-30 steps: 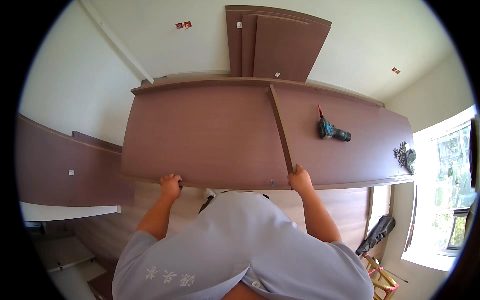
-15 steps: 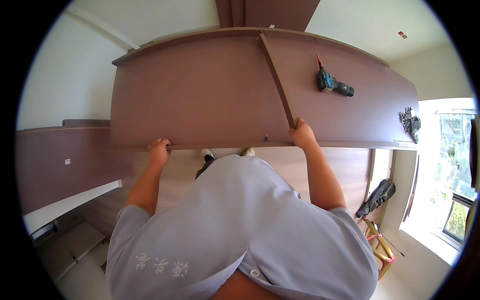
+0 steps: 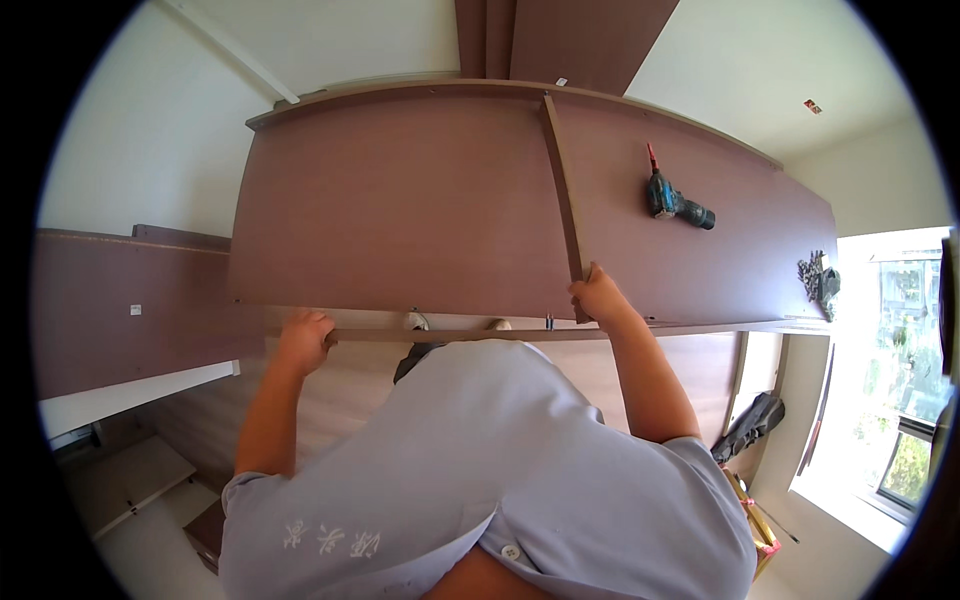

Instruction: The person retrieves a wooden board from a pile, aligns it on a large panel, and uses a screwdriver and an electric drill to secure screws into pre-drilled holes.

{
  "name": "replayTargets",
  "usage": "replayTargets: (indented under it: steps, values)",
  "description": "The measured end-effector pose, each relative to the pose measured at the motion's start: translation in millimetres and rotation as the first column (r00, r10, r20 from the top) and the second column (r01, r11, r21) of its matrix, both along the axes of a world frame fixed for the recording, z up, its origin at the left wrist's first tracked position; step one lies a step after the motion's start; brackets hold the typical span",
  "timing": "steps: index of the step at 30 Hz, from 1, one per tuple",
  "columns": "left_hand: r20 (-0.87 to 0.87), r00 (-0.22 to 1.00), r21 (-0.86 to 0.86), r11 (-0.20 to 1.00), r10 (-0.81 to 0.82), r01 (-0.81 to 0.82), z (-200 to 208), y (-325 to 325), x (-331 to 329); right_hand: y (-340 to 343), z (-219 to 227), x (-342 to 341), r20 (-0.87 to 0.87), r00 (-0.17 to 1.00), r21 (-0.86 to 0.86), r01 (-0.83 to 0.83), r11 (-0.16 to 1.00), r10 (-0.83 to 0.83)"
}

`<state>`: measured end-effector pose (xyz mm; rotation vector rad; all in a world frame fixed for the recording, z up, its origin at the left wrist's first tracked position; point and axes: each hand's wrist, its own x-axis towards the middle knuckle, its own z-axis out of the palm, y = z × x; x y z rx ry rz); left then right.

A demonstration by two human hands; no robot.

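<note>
A wide brown cabinet panel (image 3: 390, 200) lies flat in front of me, with a raised rail (image 3: 360, 93) along its far edge. My left hand (image 3: 306, 342) is closed around the left end of a long, narrow brown board (image 3: 450, 336), which stands off the panel's near edge at the left and meets it towards the right. My right hand (image 3: 602, 298) grips the near end of a brown divider board (image 3: 565, 190) that crosses the panel to the far rail. Small metal pegs (image 3: 549, 322) show at the gap beside the divider's near end.
A blue and black cordless drill (image 3: 668, 200) with a red tip lies right of the divider. Loose screws (image 3: 810, 272) and a dark bag (image 3: 828, 290) sit at the panel's right end. Another brown panel (image 3: 130, 330) stands left. A black bag (image 3: 752, 425) leans near the window.
The long near board's left end has come away from the panel towards me, with my left hand on it. The divider's near end has shifted slightly left, still in my right hand.
</note>
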<state>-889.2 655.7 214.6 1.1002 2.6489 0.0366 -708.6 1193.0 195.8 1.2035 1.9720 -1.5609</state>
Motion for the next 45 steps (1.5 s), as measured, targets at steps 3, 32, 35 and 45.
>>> replayTargets:
  steps: [3,32,35,45]
  values:
    - [0.010,1.000,0.061,0.998,0.023,-0.024,-14.3,-11.3,21.8,-2.3,-38.1,4.5,0.011,0.995,0.164,-0.104,0.981,0.104]
    - [-0.023,0.992,0.182,0.976,0.126,-0.120,-43.0,-8.8,28.3,-29.7,-77.2,-46.0,0.174,0.935,0.405,-0.355,0.843,0.310]
    - [-0.057,0.989,0.151,0.981,0.133,-0.124,-44.9,-0.1,13.3,-24.9,-81.1,-44.7,0.146,0.941,0.389,-0.338,0.857,0.305]
    - [-0.025,0.993,0.137,0.985,0.113,-0.109,-42.5,5.2,1.3,-35.2,-71.7,-48.6,0.129,0.945,0.418,-0.326,0.848,0.300]
